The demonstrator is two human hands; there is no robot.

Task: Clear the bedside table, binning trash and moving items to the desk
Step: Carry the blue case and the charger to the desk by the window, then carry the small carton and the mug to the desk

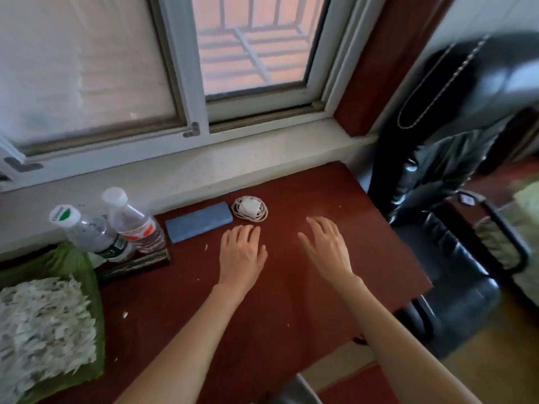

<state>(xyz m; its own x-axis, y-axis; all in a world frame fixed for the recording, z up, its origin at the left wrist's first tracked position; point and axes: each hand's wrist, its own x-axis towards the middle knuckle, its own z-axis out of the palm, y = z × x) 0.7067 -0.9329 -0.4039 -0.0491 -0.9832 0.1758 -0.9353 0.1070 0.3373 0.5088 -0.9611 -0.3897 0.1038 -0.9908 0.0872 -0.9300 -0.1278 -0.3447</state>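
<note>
A dark red wooden table point(291, 301) stands under a window. On it, near the sill, lie a flat blue case point(198, 221) and a coiled white charger with its cable point(250, 208). At the left, two clear plastic bottles point(116, 228) with white caps stand on a dark striped box point(137, 265). My left hand point(242, 252) rests palm down just in front of the charger, fingers spread and holding nothing. My right hand point(326, 246) hovers flat to the right of it, also holding nothing.
A green cloth with a white fringed pattern point(43, 330) covers the table's left side. A black leather chair point(455, 199) with a chain hung over its back stands close to the right edge. Small white crumbs dot the tabletop. The window sill point(204, 173) runs along the back.
</note>
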